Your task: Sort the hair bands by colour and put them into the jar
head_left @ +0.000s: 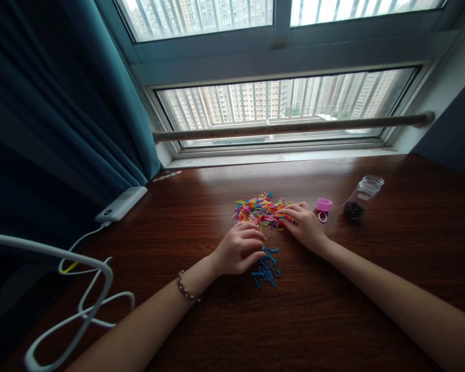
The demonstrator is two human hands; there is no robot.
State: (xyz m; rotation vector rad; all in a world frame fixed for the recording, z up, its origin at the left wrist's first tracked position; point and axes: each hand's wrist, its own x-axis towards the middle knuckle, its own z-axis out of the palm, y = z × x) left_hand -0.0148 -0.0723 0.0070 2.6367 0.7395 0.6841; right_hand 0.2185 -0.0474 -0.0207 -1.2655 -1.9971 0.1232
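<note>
Bright, mixed-colour clips point(256, 209) lie heaped at your right hand point(304, 225), blue clips point(270, 269) beside your loosely curled left hand point(238, 248); whether either grips 1, I can't tell.

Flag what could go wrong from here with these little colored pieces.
The left hand is close to both the mixed pile and the small blue group, so a sideways brush might mix them. The pink object and glass jar stand to the right of the right hand; an outward swing could perhaps knock either.
</note>
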